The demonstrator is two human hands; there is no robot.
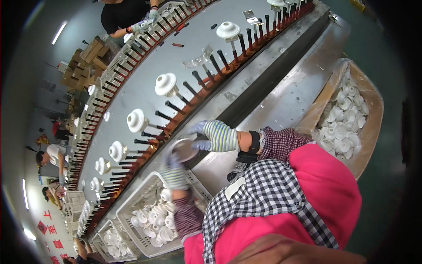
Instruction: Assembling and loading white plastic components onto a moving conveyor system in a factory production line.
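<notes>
A round, shallow white dish-shaped part, smeared by motion, is between my two hands at the near edge of the conveyor. My left hand, in a striped knit glove, is closed on its lower left side, above a crate. At the part's right edge is my right hand, gloved in the same way. Its thumb touches the rim while its blurred fingers curve above. Just beyond, black-tipped pegs line the conveyor's edge, and white stepped round parts sit on holders among them.
A pale plastic crate of white dish-shaped parts stands under my left forearm. To the right, a lined cardboard box holds more. The grey conveyor table curves away; a co-worker's gloved hand is across it, and other people work farther left.
</notes>
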